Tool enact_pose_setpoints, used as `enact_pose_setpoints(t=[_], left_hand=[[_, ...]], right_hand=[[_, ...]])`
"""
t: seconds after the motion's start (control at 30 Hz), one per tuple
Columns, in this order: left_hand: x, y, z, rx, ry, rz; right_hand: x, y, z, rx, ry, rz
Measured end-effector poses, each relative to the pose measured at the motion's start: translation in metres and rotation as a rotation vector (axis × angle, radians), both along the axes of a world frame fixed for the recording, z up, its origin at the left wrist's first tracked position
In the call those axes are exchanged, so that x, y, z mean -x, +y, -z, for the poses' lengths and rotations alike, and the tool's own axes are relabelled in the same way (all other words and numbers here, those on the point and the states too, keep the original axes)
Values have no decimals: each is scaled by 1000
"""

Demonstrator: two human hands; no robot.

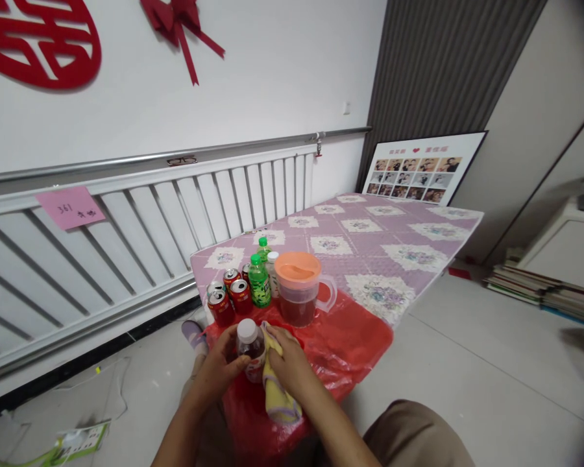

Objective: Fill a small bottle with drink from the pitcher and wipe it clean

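Observation:
A clear plastic bottle with a white cap and dark contents stands upright on a red plastic bag in front of me. My left hand is wrapped round its left side, thumb across the front. On the other side, my right hand grips a yellow cloth with a purple edge and presses it against the bottle. Just behind stands a clear plastic pitcher with an orange lid, partly filled with dark liquid. Several red drink cans and green-capped bottles are grouped to its left.
A lilac floral cloth covers the table. Along the wall runs a white radiator bearing a pink note and glasses. A framed photo board leans at the back. Stacked books lie at right.

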State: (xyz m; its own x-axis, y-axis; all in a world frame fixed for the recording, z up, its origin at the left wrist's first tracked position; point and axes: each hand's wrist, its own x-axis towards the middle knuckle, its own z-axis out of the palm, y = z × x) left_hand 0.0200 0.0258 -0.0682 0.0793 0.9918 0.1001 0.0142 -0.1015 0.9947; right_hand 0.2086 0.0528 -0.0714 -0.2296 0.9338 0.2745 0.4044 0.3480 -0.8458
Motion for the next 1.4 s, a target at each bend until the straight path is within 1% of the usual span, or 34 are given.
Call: enact_pose_setpoints(t=[0.1,0.17,0.2,0.27,0.37,0.47,0.57,0.63,0.7,0.73,0.8,0.9,0.93,1.0,1.1,1.2,1.27,1.33,1.4], left_hand=[[0,0,1,-1,-14,4],[0,0,1,-2,-27,4],[0,0,1,-1,-28,7],[1,-1,-1,2,-21,16],[2,0,-2,8,15,34],[7,4,-4,5,26,101],[13,10,-10,-1,32,178],[15,11,-15,4,78,188],[13,9,-20,3,146,148],[10,8,-20,-4,177,106],[0,4,-18,-36,227,-22],[-20,-1,-8,-83,315,-269],[-26,-2,-5,-81,352,-333],[-34,-3,-3,-65,427,-407],[-37,-2,-5,-64,493,-422],[-32,0,-8,-116,474,-377],[-27,0,-7,-144,445,-326],[-23,1,-5,-145,411,-270],[-21,0,-4,-130,373,-231]], right_hand=[[1,-3,-19,-74,51,12],[3,-6,-24,-115,85,18],[4,-7,-23,-113,94,24],[6,-10,-14,-68,87,48],[6,-17,9,16,48,77],[4,-22,28,48,24,97],[2,-25,36,37,23,111],[2,-25,36,35,10,106],[2,-25,35,43,-5,107],[2,-25,34,47,-12,106],[2,-25,34,48,-21,103],[2,-28,34,36,-25,104],[2,-29,35,31,-22,110],[3,-31,33,20,-5,120],[4,-34,24,-14,39,127],[6,-32,11,-74,83,130],[8,-30,5,-86,95,122],[8,-26,6,-49,83,106],[6,-23,12,23,57,78]])
